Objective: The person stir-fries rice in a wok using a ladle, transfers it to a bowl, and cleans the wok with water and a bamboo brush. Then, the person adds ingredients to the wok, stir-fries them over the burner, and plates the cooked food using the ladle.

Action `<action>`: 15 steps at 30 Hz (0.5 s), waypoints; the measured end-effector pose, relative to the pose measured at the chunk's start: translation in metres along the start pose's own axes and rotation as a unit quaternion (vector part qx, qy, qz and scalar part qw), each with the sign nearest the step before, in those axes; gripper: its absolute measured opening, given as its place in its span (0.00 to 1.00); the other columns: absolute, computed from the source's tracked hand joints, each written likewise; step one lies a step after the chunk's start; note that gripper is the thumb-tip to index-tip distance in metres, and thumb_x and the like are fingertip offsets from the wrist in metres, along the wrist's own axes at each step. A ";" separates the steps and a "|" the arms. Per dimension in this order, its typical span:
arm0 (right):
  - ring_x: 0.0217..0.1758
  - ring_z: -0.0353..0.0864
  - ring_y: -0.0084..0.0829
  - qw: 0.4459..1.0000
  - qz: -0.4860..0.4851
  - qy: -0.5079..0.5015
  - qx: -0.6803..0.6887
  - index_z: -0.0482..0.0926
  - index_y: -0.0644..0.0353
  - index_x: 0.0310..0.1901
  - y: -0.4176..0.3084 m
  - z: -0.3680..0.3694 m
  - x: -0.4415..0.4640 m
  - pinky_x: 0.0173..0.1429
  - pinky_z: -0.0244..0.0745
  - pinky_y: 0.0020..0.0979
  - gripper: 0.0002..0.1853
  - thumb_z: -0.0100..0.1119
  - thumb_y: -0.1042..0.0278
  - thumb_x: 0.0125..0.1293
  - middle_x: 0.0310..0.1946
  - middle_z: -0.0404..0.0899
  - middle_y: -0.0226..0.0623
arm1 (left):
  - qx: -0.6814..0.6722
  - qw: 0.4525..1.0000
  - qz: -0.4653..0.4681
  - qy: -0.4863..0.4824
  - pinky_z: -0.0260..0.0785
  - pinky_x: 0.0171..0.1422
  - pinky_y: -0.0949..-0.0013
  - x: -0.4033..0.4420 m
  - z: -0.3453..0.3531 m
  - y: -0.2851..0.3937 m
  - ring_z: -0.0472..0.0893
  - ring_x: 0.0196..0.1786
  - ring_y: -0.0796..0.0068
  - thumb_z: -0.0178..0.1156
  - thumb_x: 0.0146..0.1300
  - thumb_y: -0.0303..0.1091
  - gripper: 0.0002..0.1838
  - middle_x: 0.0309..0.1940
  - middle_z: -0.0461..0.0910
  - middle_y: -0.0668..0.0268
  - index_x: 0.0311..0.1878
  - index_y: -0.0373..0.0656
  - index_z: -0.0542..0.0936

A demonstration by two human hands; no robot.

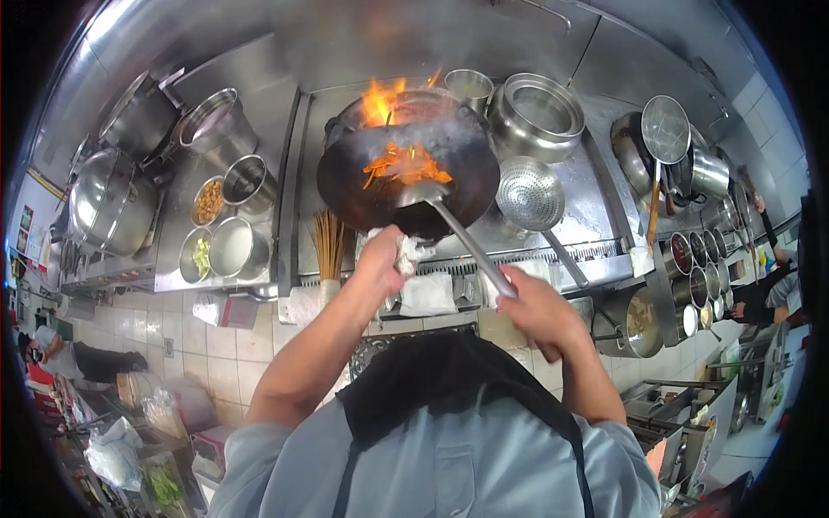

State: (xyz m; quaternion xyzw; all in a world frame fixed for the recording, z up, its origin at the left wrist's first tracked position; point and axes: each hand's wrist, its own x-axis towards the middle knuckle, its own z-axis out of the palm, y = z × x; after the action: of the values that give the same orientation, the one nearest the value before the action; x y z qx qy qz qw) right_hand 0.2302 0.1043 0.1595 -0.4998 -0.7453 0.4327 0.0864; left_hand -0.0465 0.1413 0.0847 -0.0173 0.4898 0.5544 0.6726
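A dark wok [341,181] sits tilted over the burner, with orange sliced food [406,162] in it and steam rising. My left hand [384,262] is closed round a white cloth [413,252] at the near rim; the cloth hides the part of the rim it grips. In my right hand [540,311] is the long handle of a metal wok ladle [471,242]. The ladle's bowl lies inside the wok, against the near side of the food. Flames [380,102] leap up behind the wok's far edge.
Right of the wok lies a perforated strainer [529,194], with a large steel pot [537,116] behind it. A bamboo brush [327,246] stands left of the wok. Bowls of chopped food [208,201] and steel pots are farther left. Other people [73,356] are at both sides.
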 end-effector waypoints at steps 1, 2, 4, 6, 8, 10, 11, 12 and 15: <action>0.52 0.84 0.56 1.000 0.012 -0.005 -0.018 0.68 0.68 0.66 -0.005 -0.005 0.012 0.58 0.76 0.48 0.27 0.55 0.64 0.68 0.48 0.82 0.60 | 0.008 1.000 -0.003 -0.002 0.67 0.20 0.63 0.019 -0.012 0.002 0.78 0.22 0.68 0.54 0.64 0.27 0.02 0.25 0.76 0.66 0.35 0.46 0.75; 0.27 0.80 0.28 0.996 0.062 -0.038 0.045 0.66 0.61 0.71 -0.017 -0.009 0.024 0.30 0.75 0.35 0.30 0.58 0.65 0.68 0.35 0.80 0.39 | 0.019 1.000 -0.012 -0.003 0.70 0.21 0.62 0.043 -0.028 0.001 0.82 0.25 0.65 0.53 0.66 0.27 0.02 0.27 0.79 0.64 0.38 0.44 0.76; 0.27 0.79 0.26 0.996 0.042 0.003 0.082 0.67 0.61 0.71 0.013 0.012 0.066 0.29 0.74 0.33 0.30 0.59 0.64 0.69 0.37 0.80 0.37 | 0.019 0.999 0.018 -0.025 0.68 0.22 0.62 0.030 -0.040 -0.021 0.82 0.29 0.66 0.54 0.67 0.30 0.04 0.32 0.82 0.63 0.43 0.46 0.76; 0.28 0.79 0.28 0.994 0.019 0.042 0.100 0.67 0.62 0.71 0.021 0.018 0.081 0.32 0.75 0.34 0.30 0.58 0.65 0.69 0.37 0.81 0.39 | 0.028 0.998 0.037 -0.042 0.70 0.23 0.63 0.017 -0.066 -0.056 0.83 0.31 0.65 0.54 0.68 0.31 0.09 0.41 0.86 0.58 0.50 0.44 0.76; 0.30 0.81 0.33 0.992 -0.003 0.076 0.099 0.67 0.65 0.70 0.017 0.022 0.079 0.41 0.79 0.38 0.28 0.57 0.66 0.71 0.37 0.82 0.44 | 0.039 0.988 0.150 -0.016 0.72 0.23 0.63 0.016 -0.077 -0.085 0.83 0.30 0.64 0.51 0.69 0.29 0.09 0.43 0.86 0.55 0.48 0.42 0.77; 0.31 0.81 0.33 0.991 0.001 0.065 0.113 0.67 0.64 0.71 0.012 0.023 0.061 0.41 0.78 0.37 0.29 0.57 0.66 0.71 0.36 0.82 0.44 | 0.039 0.988 0.152 -0.007 0.72 0.24 0.63 0.012 -0.077 -0.079 0.82 0.28 0.64 0.51 0.67 0.27 0.08 0.41 0.85 0.57 0.45 0.42 0.78; 0.31 0.81 0.33 0.991 0.005 0.061 0.122 0.66 0.63 0.72 0.009 0.021 0.050 0.41 0.78 0.37 0.29 0.57 0.65 0.71 0.36 0.82 0.44 | 0.025 0.994 0.107 -0.013 0.72 0.24 0.62 0.016 -0.064 -0.057 0.82 0.27 0.65 0.51 0.66 0.26 0.07 0.38 0.85 0.59 0.44 0.42 0.78; 0.31 0.81 0.32 0.994 0.023 0.035 0.105 0.67 0.63 0.72 0.005 0.017 0.040 0.41 0.78 0.36 0.30 0.57 0.65 0.70 0.36 0.82 0.44 | -0.069 0.994 0.085 -0.009 0.70 0.23 0.63 0.000 -0.028 -0.031 0.80 0.25 0.66 0.53 0.65 0.27 0.06 0.28 0.82 0.64 0.42 0.44 0.78; 0.30 0.81 0.31 0.993 0.042 0.009 0.111 0.67 0.61 0.72 0.001 0.016 0.009 0.39 0.78 0.34 0.31 0.58 0.64 0.68 0.34 0.82 0.42 | -0.018 0.998 0.059 -0.030 0.65 0.21 0.63 0.063 -0.043 -0.011 0.78 0.23 0.68 0.55 0.63 0.28 0.02 0.24 0.77 0.67 0.37 0.47 0.77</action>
State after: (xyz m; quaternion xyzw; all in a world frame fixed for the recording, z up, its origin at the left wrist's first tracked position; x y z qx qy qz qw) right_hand 0.2178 0.1024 0.1462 -0.5224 -0.6702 0.5111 0.1296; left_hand -0.0715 0.1582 0.0142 0.0164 0.4592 0.6024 0.6527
